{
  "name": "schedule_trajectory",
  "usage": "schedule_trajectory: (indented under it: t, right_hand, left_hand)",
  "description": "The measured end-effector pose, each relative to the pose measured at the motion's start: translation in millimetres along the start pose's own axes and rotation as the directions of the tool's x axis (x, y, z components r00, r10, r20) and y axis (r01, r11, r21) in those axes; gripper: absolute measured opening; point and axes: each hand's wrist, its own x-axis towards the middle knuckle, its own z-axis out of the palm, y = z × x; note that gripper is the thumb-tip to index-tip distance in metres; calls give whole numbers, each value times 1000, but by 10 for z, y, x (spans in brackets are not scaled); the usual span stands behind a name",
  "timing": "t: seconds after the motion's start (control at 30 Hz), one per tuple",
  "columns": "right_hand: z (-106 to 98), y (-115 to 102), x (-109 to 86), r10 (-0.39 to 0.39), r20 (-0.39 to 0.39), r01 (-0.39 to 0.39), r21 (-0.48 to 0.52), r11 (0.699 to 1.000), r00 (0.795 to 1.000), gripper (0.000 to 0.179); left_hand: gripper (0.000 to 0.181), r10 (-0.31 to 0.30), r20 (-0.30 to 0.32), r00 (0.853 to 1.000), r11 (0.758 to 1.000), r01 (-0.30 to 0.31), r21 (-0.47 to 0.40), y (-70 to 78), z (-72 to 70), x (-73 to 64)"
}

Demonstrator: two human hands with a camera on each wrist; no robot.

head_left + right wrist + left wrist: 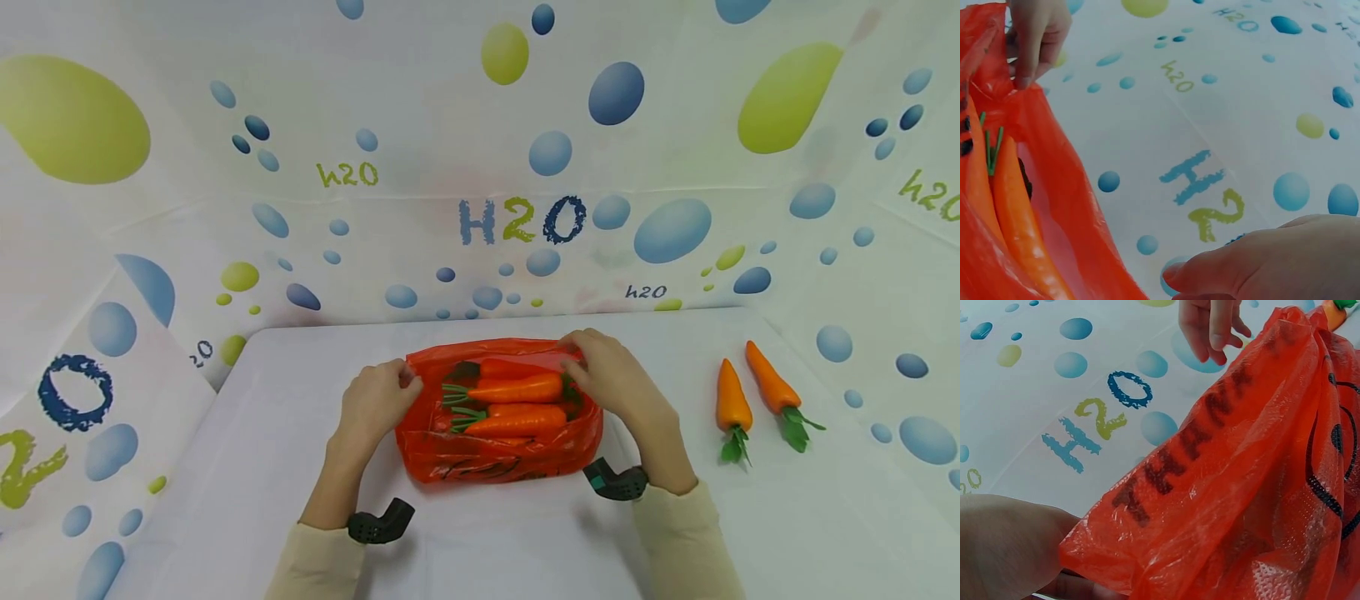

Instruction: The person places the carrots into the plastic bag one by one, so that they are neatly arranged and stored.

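A red plastic bag (498,465) lies on its side in the middle of the table, its mouth spread wide. Several orange carrots (517,389) with green stems show inside it. My left hand (377,398) pinches the bag's left edge between thumb and fingers. In the left wrist view, dark lettering runs along the stretched red plastic (1210,462). My right hand (618,375) hovers at the far right corner of the bag, fingers loosely bent with nothing between them. The right wrist view shows this hand (1266,262) apart from the bag's rim.
Two more carrots (733,406) with leafy tops lie to the right on the white tabletop (300,400). Behind the table hangs a white sheet (420,108) printed with blue and green spots and lettering. A dark wrist device (381,522) sits on each arm.
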Motion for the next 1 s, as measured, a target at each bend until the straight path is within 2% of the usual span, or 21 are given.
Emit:
schedule_trajectory:
  t: [0.13, 0.37, 0.67, 1.0]
  right_hand:
    - [-69, 57, -12, 18, -24, -18, 13, 1000, 1000, 36]
    - [-164, 184, -67, 94, -33, -91, 75, 993, 995, 37]
    - [-232, 331, -90, 176, -110, -172, 47, 984, 978, 40]
    - [-290, 449, -136, 230, -147, -225, 48, 973, 962, 41]
  left_hand:
    - [20, 1, 2, 1000, 1000, -1, 2, 8, 0, 1]
    - [20, -5, 10, 1000, 1000, 5, 2, 17, 8, 5]
    - [21, 0, 6, 1000, 1000, 0, 9, 9, 29, 12]
    - [20, 0, 10, 1000, 1000, 0, 8, 12, 32, 10]
